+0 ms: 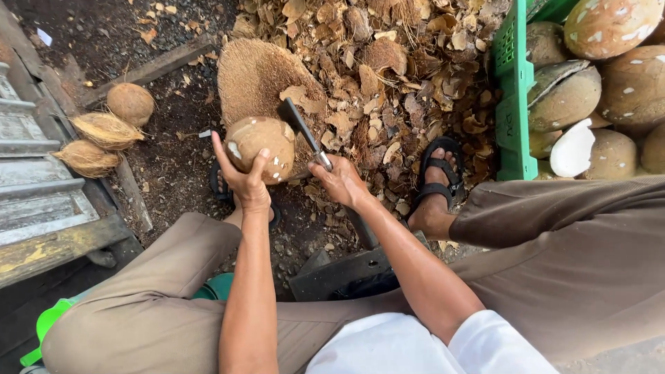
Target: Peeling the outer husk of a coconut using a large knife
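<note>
Nearest to us are our own knees in tan trousers [138, 305] and the white hem of our shirt [415, 343], with a dark metal stand [339, 273] on the ground between our legs. Our left hand [244, 179] cups a husked coconut [262, 147] from below, thumb and fingers spread up around its brown shell and pressed against it. Our right hand [341, 181] is closed tight around the handle of a knife [299, 126], whose dark blade slants up and left and touches the upper right side of that coconut. So the coconut sits just ahead of our knees, held above the dirt, between both hands. Our right foot in a black sandal [439, 173] rests on the ground to the right. Behind the coconut stands a large piece of fibrous husk [256, 79], and beyond it spreads a heap of husk chips [388, 62]. At the left lie two pale hairy coconuts [97, 142] and a rounder one [130, 102] beside a wooden plank [149, 69]. At the right, a green plastic crate [512, 83] holds many peeled coconuts [609, 76].
</note>
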